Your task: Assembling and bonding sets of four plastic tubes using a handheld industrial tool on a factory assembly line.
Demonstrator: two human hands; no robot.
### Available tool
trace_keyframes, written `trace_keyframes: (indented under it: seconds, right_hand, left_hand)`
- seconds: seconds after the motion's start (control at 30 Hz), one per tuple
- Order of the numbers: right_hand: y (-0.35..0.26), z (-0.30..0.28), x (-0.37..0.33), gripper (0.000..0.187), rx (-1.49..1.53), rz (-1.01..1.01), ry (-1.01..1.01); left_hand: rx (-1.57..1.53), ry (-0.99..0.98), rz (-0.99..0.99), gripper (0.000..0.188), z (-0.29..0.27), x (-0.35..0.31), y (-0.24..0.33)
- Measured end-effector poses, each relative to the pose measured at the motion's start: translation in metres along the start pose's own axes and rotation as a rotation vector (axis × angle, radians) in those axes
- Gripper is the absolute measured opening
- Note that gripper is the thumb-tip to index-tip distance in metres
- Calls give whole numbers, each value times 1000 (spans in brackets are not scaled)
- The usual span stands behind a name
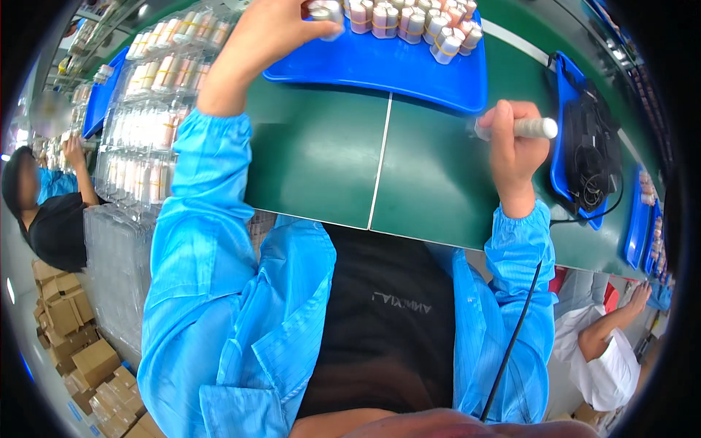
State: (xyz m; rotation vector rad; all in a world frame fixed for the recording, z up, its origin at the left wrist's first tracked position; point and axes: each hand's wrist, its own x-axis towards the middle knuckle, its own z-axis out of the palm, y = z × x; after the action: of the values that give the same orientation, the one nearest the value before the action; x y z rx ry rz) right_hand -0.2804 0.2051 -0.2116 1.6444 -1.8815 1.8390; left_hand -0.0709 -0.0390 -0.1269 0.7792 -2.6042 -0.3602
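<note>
Black shirt point(387, 328) and open blue jacket point(197, 292) fill the foreground as a worker reaches over a green table point(321, 160), hands well apart. Right hand point(520, 157) is clamped on a pale cylinder point(537, 128), thumb across its near side, white end pointing right; its other end is blurred. Left hand point(277, 29), near the top edge of view, has its thumb against a pale bundle point(325, 13) at the blue tray point(372, 73). Most of its fingers are cut off, so how firmly it grips cannot be told. Just beside it, banded bundles point(409, 22) stand crowded in the tray.

Handling them well would likely mean gripping each piece around its sides, with thumb and fingers opposed, so the bands are not dragged loose. A straight upward lift from the tray should spare the neighbours a knock. Keeping the right hand's cylinder level and clear of the tray's rim, with its ends uncovered, would leave both easy to check.
</note>
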Motion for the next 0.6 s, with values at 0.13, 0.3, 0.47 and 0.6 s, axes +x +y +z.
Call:
trace_keyframes:
  seconds: [0.13, 0.3, 0.47, 0.6]
  right_hand:
    - [-3, -2, 3, 17, 108, 24, 45]
    - [-12, -5, 9, 21, 268, 77, 129]
    - [-9, -17, 3, 20, 194, 19, 115]
    - [-11, -19, 1, 20, 162, -118, 40]
  left_hand:
    - [-285, -199, 395, 42, 39, -14, 34]
    - [-412, -146, 467, 51, 108, -30, 67]
    - [-519, -46, 512, 50, 134, -41, 76]
    - [-556, -25, 506, 51, 143, -47, 81]
